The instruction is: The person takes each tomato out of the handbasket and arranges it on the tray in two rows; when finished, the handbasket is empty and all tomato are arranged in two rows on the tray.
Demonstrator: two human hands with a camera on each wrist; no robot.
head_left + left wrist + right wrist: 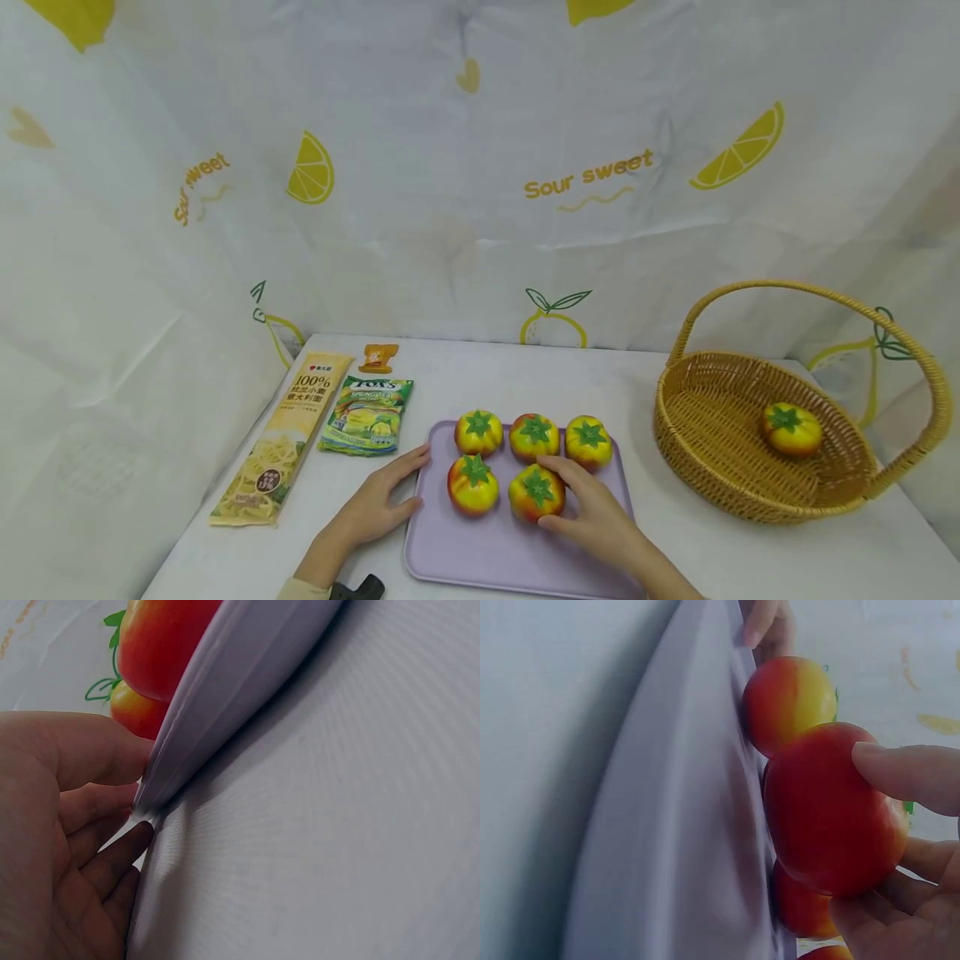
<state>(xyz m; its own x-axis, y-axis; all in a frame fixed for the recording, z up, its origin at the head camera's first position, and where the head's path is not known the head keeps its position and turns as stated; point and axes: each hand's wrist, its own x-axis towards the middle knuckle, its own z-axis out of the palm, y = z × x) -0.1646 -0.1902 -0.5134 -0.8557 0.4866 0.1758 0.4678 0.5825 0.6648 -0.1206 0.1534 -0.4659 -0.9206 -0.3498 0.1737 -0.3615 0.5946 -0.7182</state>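
Observation:
In the head view my right hand [600,521] grips a red-and-yellow tomato [537,493] with a green star-shaped top, thumb on the near side and fingers on the far side. The right wrist view shows this tomato [832,814] large and glossy red between thumb and fingers. It is at the front row of a lilac tray [480,554], right of another tomato [472,487]. Three more tomatoes [478,432] line the tray's far side. My left hand [375,504] touches the tray's left edge, its fingertips at the rim [169,735] in the left wrist view.
To the right stands a wicker basket [720,475] with a tall handle, one tomato [792,429] inside. On the left lie a long pasta packet [281,442], a green candy bag [367,417] and a small orange wrapper [378,358]. A printed cloth [420,208] hangs behind.

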